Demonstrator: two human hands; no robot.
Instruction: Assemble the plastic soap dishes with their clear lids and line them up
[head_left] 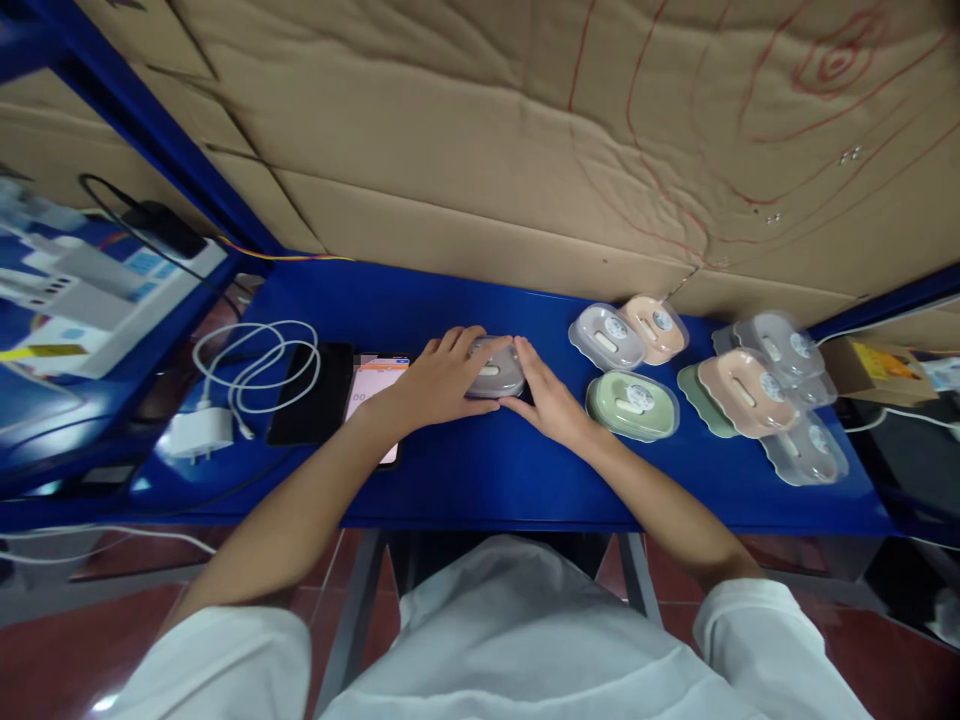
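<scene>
A small grey oval case with a clear lid (496, 370) lies on the blue table (480, 470), straight ahead of me. My left hand (439, 380) curls over its left side, fingers wrapped on the lid. From the right, my right hand (546, 395) presses against the case, fingers together along its edge. Both hands grip the same case.
Several similar cases in grey, peach and green (634, 405) lie in a loose heap at the right. A lit phone (371, 385), a dark phone (311, 392) and a white charger with coiled cable (251, 375) sit at the left. A cardboard wall (525, 150) stands behind.
</scene>
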